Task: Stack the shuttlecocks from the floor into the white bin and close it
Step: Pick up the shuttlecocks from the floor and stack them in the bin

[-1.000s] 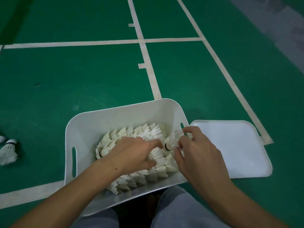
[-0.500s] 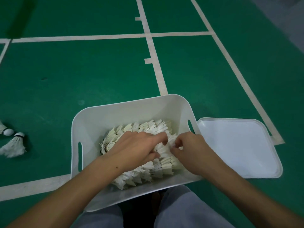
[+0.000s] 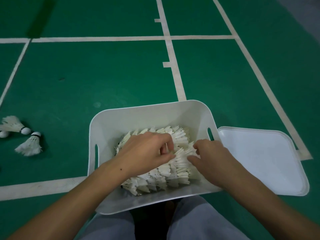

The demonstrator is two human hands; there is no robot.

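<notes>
The white bin [image 3: 147, 115] stands on the green court floor in front of my knees. Rows of nested white shuttlecocks [image 3: 161, 177] lie inside it. My left hand [image 3: 145, 151] rests over the rows, its fingers curled round the feathers of a stack. My right hand [image 3: 209, 156] is just right of it, thumb and fingers pinching the feathered end of a row of shuttlecocks [image 3: 183, 153]. The bin's white lid [image 3: 263, 161] lies flat on the floor to the right, touching the bin. Loose shuttlecocks [image 3: 29, 146] lie on the floor far left.
White court lines [image 3: 174, 75] cross the green floor beyond and beside the bin. My knees in grey trousers [image 3: 199, 220] sit under the bin's near edge. Open floor spreads between the bin and the loose shuttlecocks.
My right hand pushed the shuttlecock it held down onto a row in the bin; the cork is now hidden. Both hands have closed in on the same spot. The camera swung left, revealing more loose shuttlecocks.
</notes>
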